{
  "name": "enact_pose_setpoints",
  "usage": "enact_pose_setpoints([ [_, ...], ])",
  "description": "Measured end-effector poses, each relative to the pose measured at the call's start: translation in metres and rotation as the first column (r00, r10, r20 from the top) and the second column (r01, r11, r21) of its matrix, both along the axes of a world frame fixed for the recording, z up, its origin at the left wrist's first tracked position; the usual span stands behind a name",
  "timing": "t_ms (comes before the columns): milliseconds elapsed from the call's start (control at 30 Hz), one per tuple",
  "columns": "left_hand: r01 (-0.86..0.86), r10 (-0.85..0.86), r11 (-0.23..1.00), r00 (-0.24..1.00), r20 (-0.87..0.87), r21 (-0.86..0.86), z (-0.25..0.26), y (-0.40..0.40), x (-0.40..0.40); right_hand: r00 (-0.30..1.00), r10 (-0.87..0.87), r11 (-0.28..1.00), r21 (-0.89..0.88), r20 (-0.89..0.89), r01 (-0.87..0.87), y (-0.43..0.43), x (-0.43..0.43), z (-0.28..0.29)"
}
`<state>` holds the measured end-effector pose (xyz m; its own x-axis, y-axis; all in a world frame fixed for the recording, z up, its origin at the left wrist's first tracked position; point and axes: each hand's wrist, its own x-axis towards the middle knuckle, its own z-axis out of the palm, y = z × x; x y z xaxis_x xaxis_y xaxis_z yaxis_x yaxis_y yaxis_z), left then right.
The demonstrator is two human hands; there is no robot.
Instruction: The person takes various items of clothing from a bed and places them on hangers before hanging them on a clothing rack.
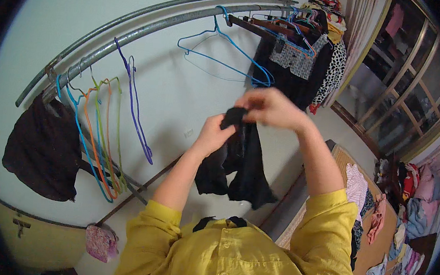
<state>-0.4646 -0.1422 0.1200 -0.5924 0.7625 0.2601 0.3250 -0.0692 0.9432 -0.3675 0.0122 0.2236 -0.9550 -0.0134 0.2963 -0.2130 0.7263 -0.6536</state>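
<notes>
A black garment (238, 154) hangs down in front of me, its lower end split into two flaring parts. My left hand (213, 134) grips its bunched top, thumb across the cloth. My right hand (267, 108), somewhat blurred, is at the upper right edge of the same bunch with fingers bent; whether it pinches the cloth cannot be told. Beyond and above my hands, a blue hanger (227, 41) hangs from a metal rail (155, 24). A purple hanger (132, 95) hangs farther left on the rail.
Orange, green and blue hangers (98, 128) and a dark cloth (44, 151) hang at left. Clothes (299, 66) crowd the rail's right end. At right, garments (378, 219) lie on a bed (380, 243). A pink patterned item (101, 243) sits low at left, near a pale yellow panel (41, 243).
</notes>
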Motion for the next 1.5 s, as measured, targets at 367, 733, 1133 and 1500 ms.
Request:
enact_pose_setpoints([
  [367,-0.001,-0.021,0.999,0.901,0.434,0.05,-0.017,-0.029,-0.002,0.898,-0.437,0.849,-0.307,0.047,0.43,0.108,-0.105,-0.006],
  [733,-0.033,0.032,0.999,0.871,0.49,-0.007,-0.04,-0.049,-0.022,0.876,-0.471,0.843,-0.24,0.103,0.481,0.088,-0.104,0.027],
  [1133,-0.025,0.028,1.0,0.843,0.538,-0.013,-0.051,-0.049,-0.03,0.811,-0.569,0.822,-0.057,-0.134,0.567,0.094,-0.103,0.034],
  [1500,0.06,-0.036,0.998,0.814,0.58,-0.023,-0.053,-0.032,-0.026,0.619,-0.774,0.602,0.149,-0.131,0.784,0.115,-0.109,0.043],
])
